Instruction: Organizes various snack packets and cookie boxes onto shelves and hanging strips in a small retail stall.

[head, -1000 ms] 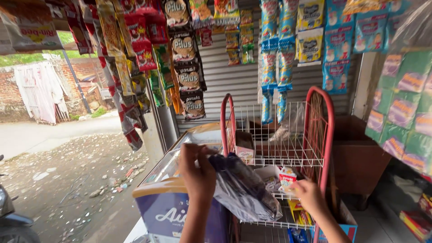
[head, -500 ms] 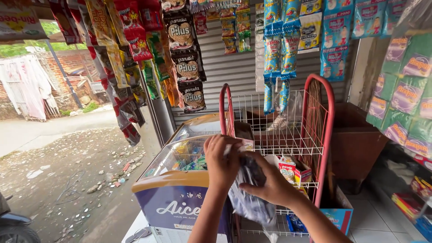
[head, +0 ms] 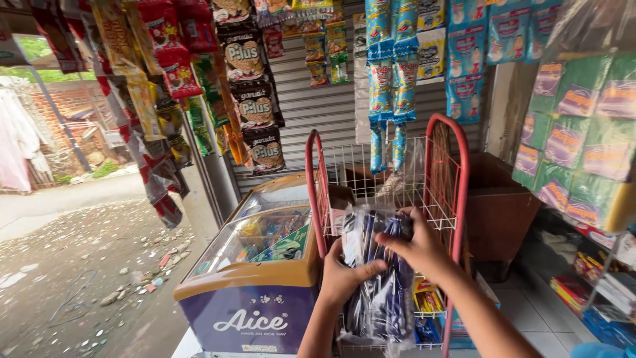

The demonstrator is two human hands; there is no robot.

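Both hands grip a clear plastic bag [head: 379, 278] of dark packets — left hand [head: 344, 275] at its lower side, right hand [head: 417, 248] near its top — against the red wire rack's [head: 457, 199] front edge, not yet set on a shelf.

Grey shutter wall [head: 318, 113], white tiled floor [head: 530, 318]

So the red-framed wire rack [head: 445, 172] in front of me has white mesh shelves: a small carton [head: 339, 199] sits on the upper shelf at the left, and yellow snack boxes [head: 429, 301] sit on a lower one. The rack stands on a white tiled floor [head: 530, 311], right beside the glass-topped freezer chest [head: 255, 278].
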